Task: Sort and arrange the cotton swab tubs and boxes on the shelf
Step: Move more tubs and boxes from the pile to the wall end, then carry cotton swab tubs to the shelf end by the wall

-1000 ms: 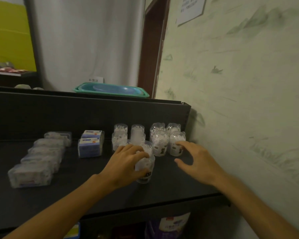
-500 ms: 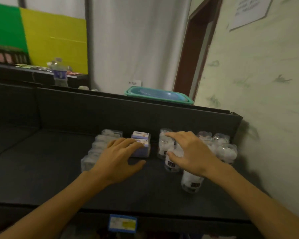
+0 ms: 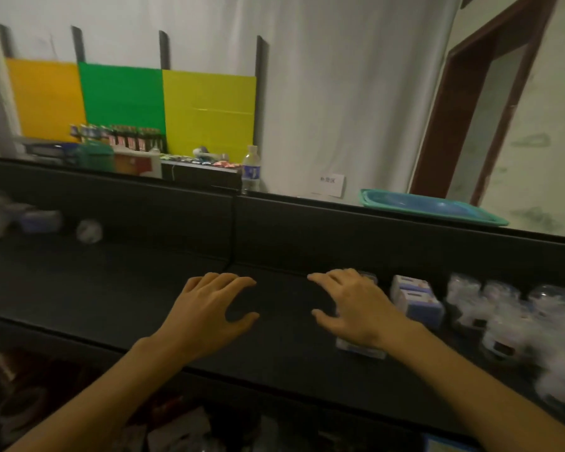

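Shelf [image 3: 118, 288] runs wide and dark, its far L end blurred, w/ a few indistinct packs there. Round tubs [image 3: 503, 318] are smeared by motion blur and cut off at the R edge, well R of both hands. Blue-white boxes [image 3: 416, 296] sit just R of the right hand [image 3: 356, 309], which covers most of a row of clear packs [image 3: 361, 350]; fingers spread, whether touching them can't tell. Left hand [image 3: 209, 311] is released, hovering over bare shelf; open room lies L of it. View has swung L since earlier; the L hand has left the boxes.
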{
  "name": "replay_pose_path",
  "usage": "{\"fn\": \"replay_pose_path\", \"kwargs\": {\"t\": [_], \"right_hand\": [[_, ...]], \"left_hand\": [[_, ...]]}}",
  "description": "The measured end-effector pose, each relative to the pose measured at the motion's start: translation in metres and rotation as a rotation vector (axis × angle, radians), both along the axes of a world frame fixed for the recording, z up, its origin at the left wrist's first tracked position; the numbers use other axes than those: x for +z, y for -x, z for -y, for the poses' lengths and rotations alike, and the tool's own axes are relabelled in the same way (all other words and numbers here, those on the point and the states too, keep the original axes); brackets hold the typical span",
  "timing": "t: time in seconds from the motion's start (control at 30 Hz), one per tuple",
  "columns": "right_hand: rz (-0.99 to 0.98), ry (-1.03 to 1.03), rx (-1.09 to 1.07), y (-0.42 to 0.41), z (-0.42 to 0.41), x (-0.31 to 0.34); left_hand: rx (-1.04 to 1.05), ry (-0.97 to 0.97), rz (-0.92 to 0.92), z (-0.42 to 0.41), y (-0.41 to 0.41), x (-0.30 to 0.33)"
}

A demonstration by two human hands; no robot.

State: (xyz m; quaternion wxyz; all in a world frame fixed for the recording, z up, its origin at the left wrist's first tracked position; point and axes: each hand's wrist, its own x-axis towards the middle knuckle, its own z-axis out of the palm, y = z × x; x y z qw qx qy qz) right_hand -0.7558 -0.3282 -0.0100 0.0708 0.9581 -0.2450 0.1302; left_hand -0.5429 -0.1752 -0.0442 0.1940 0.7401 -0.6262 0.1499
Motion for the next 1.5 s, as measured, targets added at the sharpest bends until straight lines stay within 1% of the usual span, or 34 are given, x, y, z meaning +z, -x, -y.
{"fn": "replay_pose_path", "kwargs": {"t": [0.23, 0.4, 0.63, 0.83, 1.07, 1.2, 1.5], "right_hand": [[-0.015, -0.005, 0.114, -0.141, -0.061, -0.01], [-0.054, -0.083, 0.214, -0.242, -0.101, -0.02], [-0.11, -0.112, 0.311, -0.361, -0.125, -0.029], [-0.118, -0.168, 0.345, -0.443, -0.118, -0.034], [-0.072, -0.2, 0.362, -0.544, -0.096, -0.016], [-0.037, -0.245, 0.4, -0.599, -0.092, -0.014], [-0.077, -0.276, 0.46, -0.71, -0.116, -0.025]], "left_hand": [[0.147, -0.026, -0.062, -0.094, -0.114, -0.007], [0.256, -0.078, -0.094, -0.155, -0.18, -0.016], [0.434, -0.061, -0.12, -0.211, -0.258, -0.027], [0.524, -0.105, -0.128, -0.226, -0.333, -0.037], [0.592, -0.117, -0.089, -0.209, -0.446, -0.016], [0.637, -0.155, -0.112, -0.204, -0.501, -0.021], [0.656, -0.083, -0.131, -0.233, -0.609, -0.025]]}}
